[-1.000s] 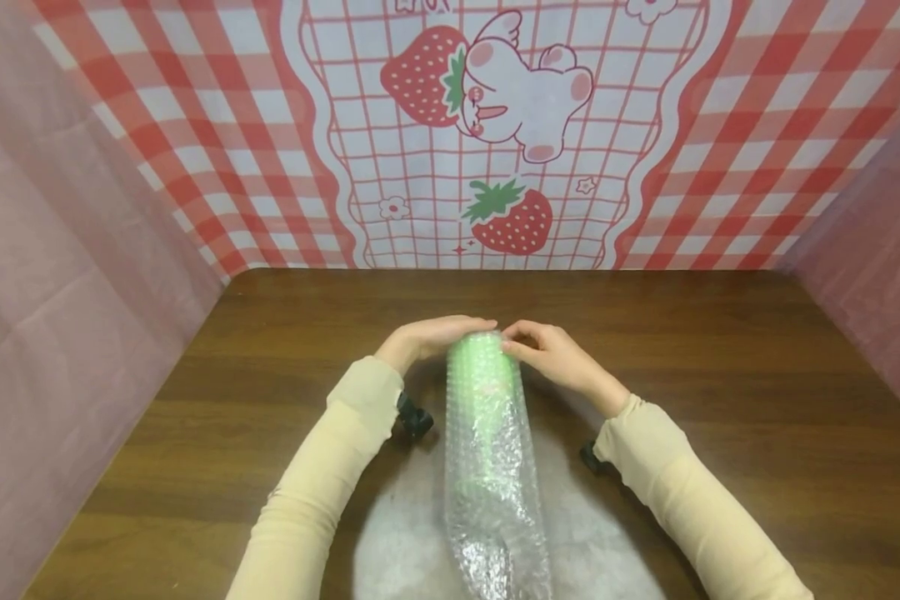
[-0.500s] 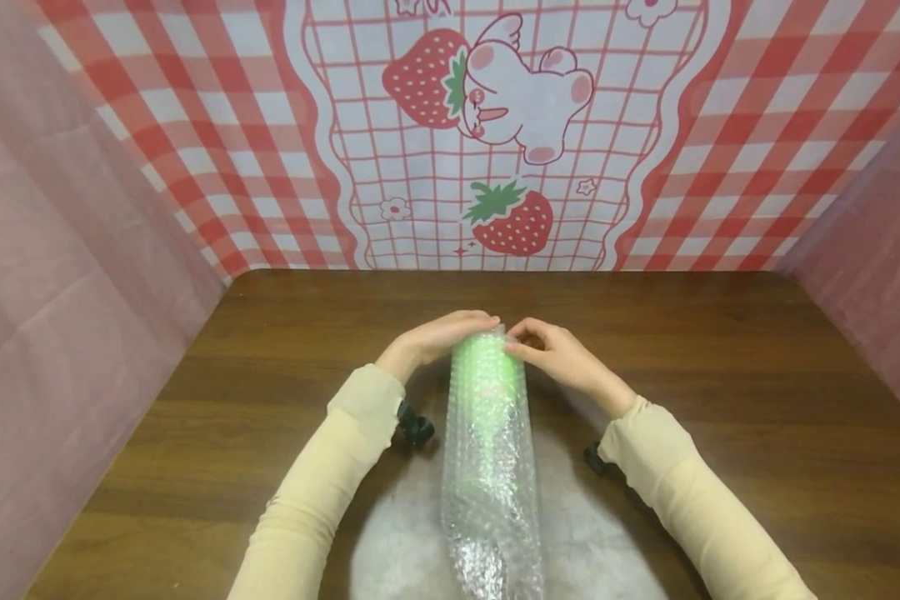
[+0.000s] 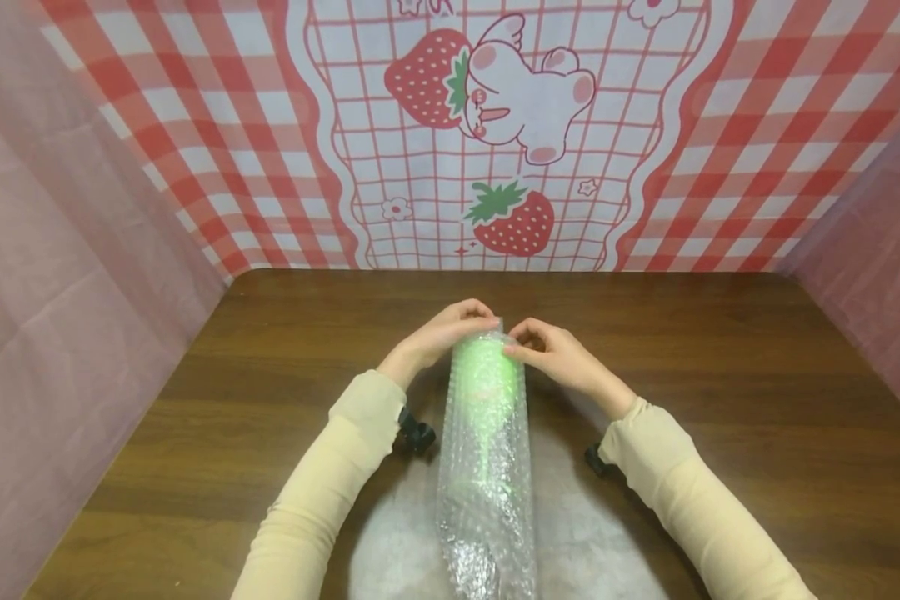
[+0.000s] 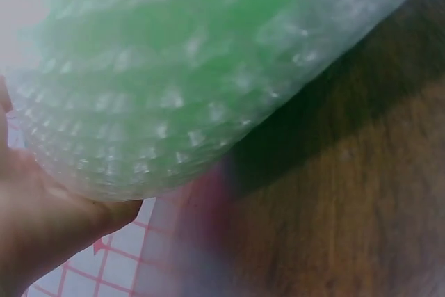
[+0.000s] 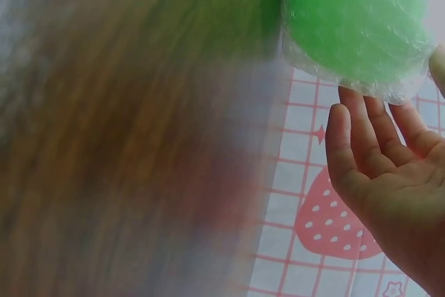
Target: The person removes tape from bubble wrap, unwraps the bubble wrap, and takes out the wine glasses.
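A long bundle of clear bubble wrap stretches from the middle of the table towards me. Inside its far end shows a bright green object, rounded at the end in both wrist views; its kind is blurred by the wrap. My left hand holds the far end from the left, fingers bent over the wrap's edge, thumb hidden. From the right, my right hand pinches the wrap near the far right corner between thumb and fingers. In the right wrist view, several fingertips of the right hand touch the wrap's end.
The brown wooden table bears a pale glare near its front. A checked strawberry cloth hangs behind it, with pink curtains at the sides. Small black mounts sit at both wrists.
My left fingers have lifted slightly and bent more, and a small flap of wrap now stands up between the hands. The bundle's near end has shifted slightly left. My right hand has barely moved.
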`<state>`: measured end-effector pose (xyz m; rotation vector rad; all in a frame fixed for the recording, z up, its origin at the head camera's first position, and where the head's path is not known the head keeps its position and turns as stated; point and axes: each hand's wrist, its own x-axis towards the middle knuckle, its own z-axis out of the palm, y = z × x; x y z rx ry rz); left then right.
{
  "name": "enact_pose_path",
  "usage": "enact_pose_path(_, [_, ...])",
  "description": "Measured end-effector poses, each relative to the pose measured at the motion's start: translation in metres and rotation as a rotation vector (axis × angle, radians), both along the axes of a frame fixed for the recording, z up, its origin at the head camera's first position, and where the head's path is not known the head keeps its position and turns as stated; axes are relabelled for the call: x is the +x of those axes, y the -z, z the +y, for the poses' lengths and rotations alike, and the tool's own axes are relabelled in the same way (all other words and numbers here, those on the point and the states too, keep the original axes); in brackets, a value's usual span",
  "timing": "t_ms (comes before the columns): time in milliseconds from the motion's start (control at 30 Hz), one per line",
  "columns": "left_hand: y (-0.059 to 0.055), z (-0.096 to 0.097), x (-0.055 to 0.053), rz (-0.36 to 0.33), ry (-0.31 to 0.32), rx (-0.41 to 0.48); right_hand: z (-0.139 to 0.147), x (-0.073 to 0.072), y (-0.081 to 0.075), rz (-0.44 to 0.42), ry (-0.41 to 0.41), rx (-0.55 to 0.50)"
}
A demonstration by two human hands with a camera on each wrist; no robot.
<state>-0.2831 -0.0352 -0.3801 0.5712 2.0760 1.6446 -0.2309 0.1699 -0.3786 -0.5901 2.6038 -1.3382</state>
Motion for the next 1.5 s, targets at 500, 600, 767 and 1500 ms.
enact_pose_path(500, [0.008, 0.004, 0.007, 0.233, -0.16, -0.009, 0.001, -0.001, 0.003, 0.023, -0.041, -0.032])
enact_pose_path(600, [0.009, 0.004, 0.008, 0.257, -0.171, -0.021, 0.002, -0.002, 0.003, 0.026, -0.048, -0.025])
enact_pose_path(767, [0.008, 0.004, 0.009, 0.252, -0.177, -0.05, 0.002, -0.001, 0.002, 0.026, -0.058, -0.026])
enact_pose_path(1500, [-0.021, -0.005, 0.03, 0.359, -0.171, 0.058, 0.004, 0.006, 0.0, -0.002, -0.057, -0.055])
